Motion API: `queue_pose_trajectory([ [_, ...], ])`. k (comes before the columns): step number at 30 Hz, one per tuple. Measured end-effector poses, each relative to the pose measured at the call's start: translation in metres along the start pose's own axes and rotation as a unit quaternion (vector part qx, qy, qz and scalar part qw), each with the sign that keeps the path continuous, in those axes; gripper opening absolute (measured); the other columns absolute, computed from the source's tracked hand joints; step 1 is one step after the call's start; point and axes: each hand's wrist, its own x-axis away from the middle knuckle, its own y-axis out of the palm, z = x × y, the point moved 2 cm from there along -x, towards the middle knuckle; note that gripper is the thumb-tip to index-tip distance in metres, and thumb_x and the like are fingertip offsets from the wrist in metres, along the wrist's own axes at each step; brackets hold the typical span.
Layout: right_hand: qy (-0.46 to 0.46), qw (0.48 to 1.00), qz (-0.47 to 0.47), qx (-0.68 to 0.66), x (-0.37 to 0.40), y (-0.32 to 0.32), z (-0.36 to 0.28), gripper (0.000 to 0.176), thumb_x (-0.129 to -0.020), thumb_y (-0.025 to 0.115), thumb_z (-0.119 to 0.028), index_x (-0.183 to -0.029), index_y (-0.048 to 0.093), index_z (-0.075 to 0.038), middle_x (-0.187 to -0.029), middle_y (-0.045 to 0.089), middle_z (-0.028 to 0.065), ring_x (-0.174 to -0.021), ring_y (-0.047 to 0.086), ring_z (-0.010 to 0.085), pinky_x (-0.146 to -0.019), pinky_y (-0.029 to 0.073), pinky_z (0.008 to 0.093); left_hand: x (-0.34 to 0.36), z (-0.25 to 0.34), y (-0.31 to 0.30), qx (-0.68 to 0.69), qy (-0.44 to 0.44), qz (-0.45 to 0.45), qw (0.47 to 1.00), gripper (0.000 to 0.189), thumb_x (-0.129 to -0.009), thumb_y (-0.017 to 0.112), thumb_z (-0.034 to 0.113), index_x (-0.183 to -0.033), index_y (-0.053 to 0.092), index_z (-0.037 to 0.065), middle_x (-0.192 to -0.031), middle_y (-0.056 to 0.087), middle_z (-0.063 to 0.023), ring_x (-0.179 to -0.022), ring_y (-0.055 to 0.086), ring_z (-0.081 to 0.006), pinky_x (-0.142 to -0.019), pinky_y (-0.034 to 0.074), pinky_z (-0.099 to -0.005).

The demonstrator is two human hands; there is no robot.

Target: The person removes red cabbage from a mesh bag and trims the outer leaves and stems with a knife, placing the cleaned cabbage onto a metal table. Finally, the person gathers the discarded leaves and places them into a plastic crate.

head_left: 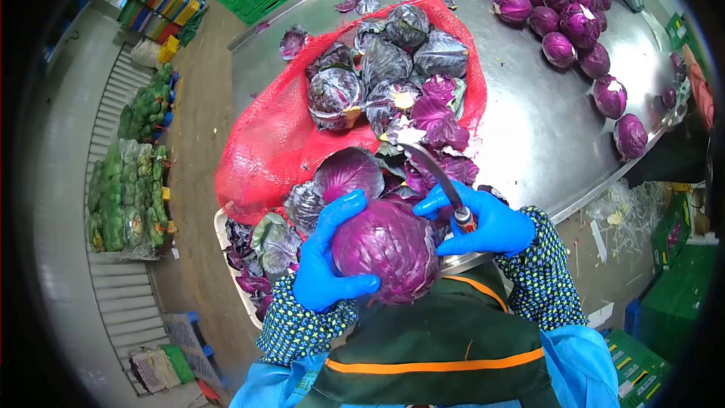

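The cabbage [387, 251] sits at lower centre between the 2 hands. The left hand [328, 257] grasps its left side. The right hand [487, 225], touching its upper right, clenches a knife [430, 170] whose blade slants up-left, away from the cabbage, over the bench [529, 121].

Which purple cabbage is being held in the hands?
The big cabbage nearest the apron: the left hand grips it, the right hand holds a knife. The others lie in the red net or on the table.

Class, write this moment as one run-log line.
left hand: grips red cabbage | right hand: holds knife | red mesh sack lies on steel table
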Motion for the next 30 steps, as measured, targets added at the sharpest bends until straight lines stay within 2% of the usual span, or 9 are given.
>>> queue_pose_trajectory([
  [10,0.111,0.992,-0.051,0.045,0.029,-0.014,0.001,0.013,-0.077,0.069,-0.010,-0.088,0.063,-0.004,-0.085,0.061,0.0029,-0.078,0.057,0.0102,-0.073,0.046,0.0267,-0.015,-0.012,0.008,0.124,-0.044,0.013,0.991,0.089,-0.059,0.080,0.017,-0.135,0.036,0.004,-0.137,0.036,-0.0143,-0.126,0.039,-0.0285,-0.106,0.032,-0.0417],
  [13,0.161,0.975,-0.154,-0.006,0.070,-0.035,0.014,0.016,-0.078,0.068,-0.012,-0.091,0.064,-0.003,-0.087,0.062,0.0042,-0.079,0.058,0.0113,-0.072,0.046,0.0270,-0.012,-0.038,0.003,0.472,-0.138,0.129,0.861,0.072,-0.076,0.060,0.026,-0.137,0.031,0.005,-0.138,0.036,-0.0170,-0.125,0.039,-0.0349,-0.104,0.033,-0.0524],
  [16,0.214,0.881,0.301,0.295,0.096,-0.069,0.038,0.023,-0.079,0.065,-0.009,-0.101,0.065,-0.003,-0.097,0.065,0.0077,-0.084,0.059,0.0119,-0.069,0.048,0.0251,-0.030,-0.043,0.015,0.539,-0.119,0.117,0.826,0.064,-0.087,0.048,0.039,-0.138,0.029,0.007,-0.140,0.034,-0.0170,-0.126,0.038,-0.0337,-0.104,0.032,-0.0542],
  [19,0.143,0.898,0.392,-0.139,0.066,-0.055,0.028,0.056,-0.083,0.063,-0.026,-0.131,0.042,-0.006,-0.119,0.056,0.0123,-0.089,0.060,0.0172,-0.060,0.047,0.0231,-0.053,-0.020,0.047,0.625,-0.143,0.047,0.766,0.061,-0.091,0.043,0.043,-0.139,0.027,0.009,-0.141,0.031,-0.0174,-0.123,0.040,-0.0339,-0.103,0.033,-0.0533],
  [21,-0.060,0.880,0.249,-0.400,0.058,-0.066,0.065,0.074,-0.087,0.054,-0.046,-0.143,0.021,-0.010,-0.134,0.044,0.0143,-0.112,0.052,0.0250,-0.063,0.051,0.0255,-0.075,-0.017,0.080,0.468,-0.185,0.058,0.862,0.061,-0.093,0.044,0.040,-0.143,0.021,0.013,-0.143,0.029,-0.0158,-0.128,0.034,-0.0320,-0.101,0.035,-0.0511],
  [25,-0.105,0.779,0.505,-0.355,0.071,-0.130,0.063,0.057,-0.090,0.045,-0.051,-0.133,0.038,-0.015,-0.130,0.047,0.0113,-0.113,0.052,0.0227,-0.088,0.050,0.0348,-0.125,-0.024,0.063,-0.102,-0.014,-0.059,0.993,0.062,-0.084,0.063,0.019,-0.137,0.033,0.008,-0.132,0.042,-0.0113,-0.119,0.042,-0.0221,-0.095,0.039,-0.0357],
  [26,-0.099,0.735,0.521,-0.423,0.098,-0.157,0.070,0.054,-0.090,0.045,-0.050,-0.131,0.041,-0.017,-0.131,0.047,0.0107,-0.107,0.056,0.0198,-0.077,0.054,0.0306,-0.146,-0.040,0.039,-0.305,0.108,-0.027,0.946,0.056,-0.083,0.063,0.015,-0.133,0.039,0.006,-0.126,0.047,-0.0116,-0.116,0.045,-0.0205,-0.095,0.039,-0.0341],
  [28,-0.217,0.818,0.324,-0.424,0.168,-0.239,0.102,0.046,-0.091,0.047,-0.042,-0.129,0.043,-0.016,-0.126,0.051,0.0039,-0.095,0.058,0.0121,-0.073,0.051,0.0261,-0.184,-0.069,-0.006,-0.309,0.005,0.076,0.948,0.049,-0.076,0.066,0.012,-0.119,0.049,-0.001,-0.113,0.053,-0.0220,-0.105,0.052,-0.0357,-0.091,0.042,-0.0415],
  [30,-0.167,0.660,0.673,-0.290,0.151,-0.261,0.044,0.046,-0.090,0.049,-0.043,-0.128,0.044,-0.015,-0.121,0.054,0.0015,-0.080,0.057,0.0077,-0.060,0.047,0.0205,-0.217,-0.126,-0.065,-0.539,0.152,0.023,0.828,0.079,-0.066,0.069,0.012,-0.135,0.033,0.002,-0.129,0.042,-0.0255,-0.119,0.042,-0.0406,-0.099,0.036,-0.0424],
])
